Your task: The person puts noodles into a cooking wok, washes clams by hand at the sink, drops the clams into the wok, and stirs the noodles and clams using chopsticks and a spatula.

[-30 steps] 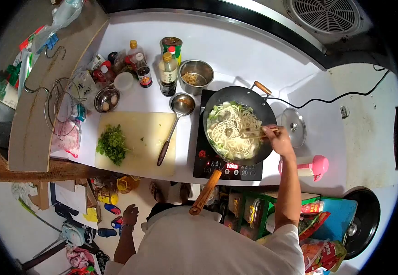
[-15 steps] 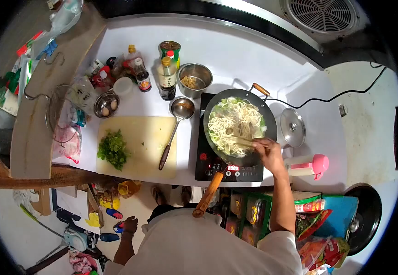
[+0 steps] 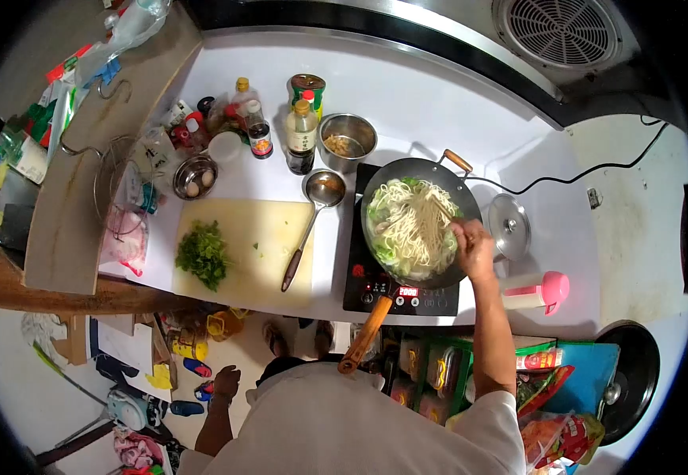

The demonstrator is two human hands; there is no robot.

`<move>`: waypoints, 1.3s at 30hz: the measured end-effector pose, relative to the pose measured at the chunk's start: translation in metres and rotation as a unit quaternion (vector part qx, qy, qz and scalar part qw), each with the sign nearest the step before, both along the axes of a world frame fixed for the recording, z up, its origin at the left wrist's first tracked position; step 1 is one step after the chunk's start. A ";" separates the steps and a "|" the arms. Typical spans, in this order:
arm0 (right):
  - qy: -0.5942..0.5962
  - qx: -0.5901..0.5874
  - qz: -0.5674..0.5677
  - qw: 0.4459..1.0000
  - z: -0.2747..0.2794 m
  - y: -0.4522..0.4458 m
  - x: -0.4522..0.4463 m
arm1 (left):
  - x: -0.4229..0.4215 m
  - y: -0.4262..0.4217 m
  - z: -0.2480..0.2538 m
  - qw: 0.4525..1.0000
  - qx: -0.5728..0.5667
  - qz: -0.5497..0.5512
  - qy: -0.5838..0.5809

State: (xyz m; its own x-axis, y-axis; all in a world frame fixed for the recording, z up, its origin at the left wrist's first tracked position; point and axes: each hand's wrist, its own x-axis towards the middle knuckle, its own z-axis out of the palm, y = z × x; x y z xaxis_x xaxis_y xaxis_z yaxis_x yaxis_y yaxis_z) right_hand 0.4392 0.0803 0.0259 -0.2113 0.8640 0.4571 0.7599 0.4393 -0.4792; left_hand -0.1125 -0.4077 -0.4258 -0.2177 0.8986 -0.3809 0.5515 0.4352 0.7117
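My right hand [image 3: 474, 247] is closed around a pair of chopsticks [image 3: 442, 210] whose ends reach into pale noodles [image 3: 417, 226] with green leaves around them. The noodles fill the middle of a dark wok [image 3: 469, 198], which stands on a black induction cooker [image 3: 357, 305] with a lit red display. One wooden handle [image 3: 367, 332] of the wok points towards my body. My left hand [image 3: 226, 382] hangs low at my side, away from the counter. Its fingers are loosely stretched and hold nothing.
A cutting board [image 3: 272, 237] bears chopped greens [image 3: 203, 255], with a ladle [image 3: 303, 245] lying across its edge. Sauce bottles [image 3: 302, 134], a steel pot [image 3: 348, 142] and a bowl with eggs [image 3: 195, 176] stand behind. A lid [image 3: 510, 227] and a pink-capped flask [image 3: 534, 293] lie right.
My right hand has moved up and a little right, and the chopsticks now sit higher, at the noodles' right side. The noodles are drawn together. The left hand's fingers look more extended.
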 end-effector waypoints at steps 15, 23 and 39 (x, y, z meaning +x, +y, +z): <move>0.275 -0.294 -0.011 0.915 0.003 -0.038 0.003 | 0.013 0.007 0.034 0.960 -0.113 -0.206 0.154; 0.167 -0.281 -0.103 0.940 0.001 -0.021 0.033 | 0.017 0.012 0.010 0.988 -0.070 0.052 -0.125; 0.187 -0.257 -0.101 0.943 0.026 0.021 0.019 | 0.019 0.018 0.028 0.979 -0.128 0.104 -0.124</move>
State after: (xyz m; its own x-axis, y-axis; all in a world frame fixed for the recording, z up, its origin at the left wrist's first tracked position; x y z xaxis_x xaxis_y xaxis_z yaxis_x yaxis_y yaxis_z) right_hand 0.4586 0.1011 0.0522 0.0735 0.9970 -0.0223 0.5395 -0.0586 -0.8400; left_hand -0.0939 -0.3898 -0.3981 -0.2579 0.7134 -0.6515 0.2559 0.7007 0.6660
